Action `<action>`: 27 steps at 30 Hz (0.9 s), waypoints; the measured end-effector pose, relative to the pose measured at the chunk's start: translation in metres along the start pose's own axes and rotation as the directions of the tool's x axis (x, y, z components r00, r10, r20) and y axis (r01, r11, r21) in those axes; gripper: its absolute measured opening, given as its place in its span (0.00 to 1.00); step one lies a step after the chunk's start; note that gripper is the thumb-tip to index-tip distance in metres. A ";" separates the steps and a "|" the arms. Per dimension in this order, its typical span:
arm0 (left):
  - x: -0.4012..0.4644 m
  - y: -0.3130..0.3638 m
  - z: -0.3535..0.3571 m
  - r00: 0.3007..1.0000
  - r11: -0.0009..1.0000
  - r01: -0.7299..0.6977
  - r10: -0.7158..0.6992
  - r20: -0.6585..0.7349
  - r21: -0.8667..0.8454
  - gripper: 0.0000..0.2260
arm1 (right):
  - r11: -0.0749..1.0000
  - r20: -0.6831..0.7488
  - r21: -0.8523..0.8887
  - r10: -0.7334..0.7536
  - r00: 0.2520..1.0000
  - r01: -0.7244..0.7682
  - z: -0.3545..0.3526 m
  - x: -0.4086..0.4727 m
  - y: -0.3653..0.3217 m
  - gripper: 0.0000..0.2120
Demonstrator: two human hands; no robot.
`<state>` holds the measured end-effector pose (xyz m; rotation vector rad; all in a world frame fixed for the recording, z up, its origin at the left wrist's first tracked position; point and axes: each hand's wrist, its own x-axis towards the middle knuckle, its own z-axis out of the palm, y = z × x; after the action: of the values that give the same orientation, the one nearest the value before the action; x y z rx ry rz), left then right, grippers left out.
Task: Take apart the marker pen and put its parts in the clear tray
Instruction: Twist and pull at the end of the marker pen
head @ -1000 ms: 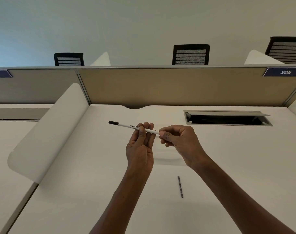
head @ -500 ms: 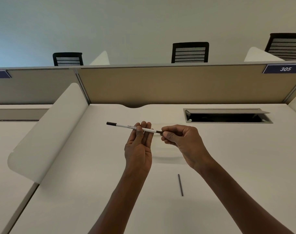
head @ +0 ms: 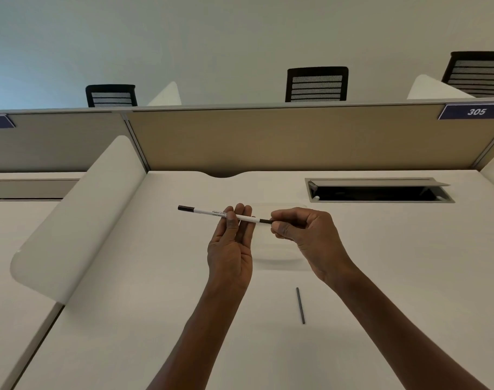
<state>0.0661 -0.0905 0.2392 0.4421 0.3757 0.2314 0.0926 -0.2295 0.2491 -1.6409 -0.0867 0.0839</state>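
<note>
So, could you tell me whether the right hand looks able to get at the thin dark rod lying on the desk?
Probably yes: the thin dark rod lies uncovered near the right hand, but that hand now pinches the white marker pen and must release it first.

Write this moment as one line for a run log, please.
left hand: holds marker pen barrel | right hand: pinches its dark end | clear tray: behind hands | thin grey rod: on desk
</note>
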 end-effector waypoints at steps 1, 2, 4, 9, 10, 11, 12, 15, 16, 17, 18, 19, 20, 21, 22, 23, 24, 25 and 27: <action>0.000 0.000 -0.001 1.000 1.000 0.002 -0.002 -0.003 -0.001 0.11 | 1.000 0.008 0.029 0.013 1.000 -0.013 0.000 0.000 0.000 0.10; 0.000 0.000 -0.002 1.000 1.000 0.005 -0.005 -0.006 -0.004 0.11 | 0.997 0.013 0.067 0.033 0.999 -0.034 0.001 0.000 0.000 0.10; 0.000 -0.001 -0.004 1.000 1.000 0.008 -0.008 -0.009 -0.011 0.11 | 0.987 0.026 0.137 0.083 0.996 -0.086 0.001 -0.001 0.000 0.10; -0.001 -0.001 -0.009 1.000 1.000 0.005 -0.006 -0.011 -0.019 0.10 | 0.976 0.049 0.175 0.125 0.991 -0.131 0.002 -0.003 0.003 0.09; -0.001 -0.001 -0.009 1.000 1.000 0.002 -0.002 -0.014 -0.012 0.10 | 0.979 0.044 0.160 0.119 0.992 -0.125 0.003 -0.003 0.004 0.08; -0.001 -0.001 -0.009 1.000 1.000 -0.001 0.001 -0.016 -0.006 0.10 | 0.983 0.040 0.144 0.110 0.993 -0.115 0.003 -0.003 0.004 0.08; -0.001 -0.001 -0.010 1.000 1.000 -0.003 0.003 -0.017 -0.003 0.10 | 0.986 0.036 0.131 0.101 0.994 -0.105 0.002 -0.003 0.004 0.07; 0.000 0.000 -0.012 1.000 1.000 -0.005 0.005 -0.018 0.006 0.09 | 0.991 0.023 0.102 0.085 0.996 -0.087 0.000 -0.004 0.006 0.07; 0.000 0.000 -0.013 1.000 1.000 -0.006 0.007 -0.019 0.007 0.09 | 0.992 0.015 0.094 0.083 0.996 -0.084 0.000 -0.005 0.006 0.07; 0.001 0.001 -0.014 1.000 1.000 -0.008 0.008 -0.020 0.007 0.09 | 0.993 0.007 0.088 0.084 0.996 -0.084 -0.001 -0.005 0.007 0.07; 0.001 0.001 -0.015 1.000 1.000 -0.010 0.010 -0.019 0.006 0.09 | 0.993 0.001 0.083 0.085 0.996 -0.085 -0.001 -0.006 0.009 0.08; 0.002 0.002 -0.016 1.000 1.000 -0.011 0.012 -0.018 0.006 0.09 | 0.993 -0.002 0.080 0.088 0.996 -0.087 -0.002 -0.006 0.010 0.08; 0.002 0.002 -0.017 1.000 1.000 -0.013 0.013 -0.019 0.006 0.09 | 0.993 -0.005 0.078 0.093 0.996 -0.092 -0.002 -0.007 0.012 0.08; 0.003 0.002 -0.018 1.000 1.000 -0.012 0.012 -0.019 0.006 0.09 | 0.992 -0.006 0.082 0.099 0.995 -0.098 -0.002 -0.008 0.014 0.07; 0.003 0.002 -0.020 1.000 1.000 -0.010 0.010 -0.020 0.005 0.09 | 0.990 -0.007 0.092 0.106 0.994 -0.105 -0.002 -0.009 0.016 0.07; 0.003 0.002 -0.020 1.000 1.000 -0.008 0.008 -0.020 0.004 0.09 | 0.988 -0.008 0.104 0.115 0.993 -0.114 -0.002 -0.009 0.018 0.07; 0.003 0.002 -0.021 1.000 1.000 -0.007 0.007 -0.021 0.003 0.09 | 0.985 -0.010 0.114 0.129 0.992 -0.127 -0.002 -0.010 0.020 0.06; 0.003 0.002 -0.022 1.000 1.000 -0.005 0.005 -0.022 0.002 0.09 | 0.982 -0.013 0.122 0.147 0.989 -0.144 -0.001 -0.010 0.023 0.06; 0.002 0.002 -0.025 1.000 1.000 -0.001 0.001 -0.025 0.003 0.09 | 0.974 -0.018 0.129 0.192 0.981 -0.188 -0.001 -0.011 0.028 0.05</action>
<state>0.0580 -0.0789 0.2187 0.4425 0.4003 0.2374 0.0818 -0.2336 0.2212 -1.5189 0.0978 0.2069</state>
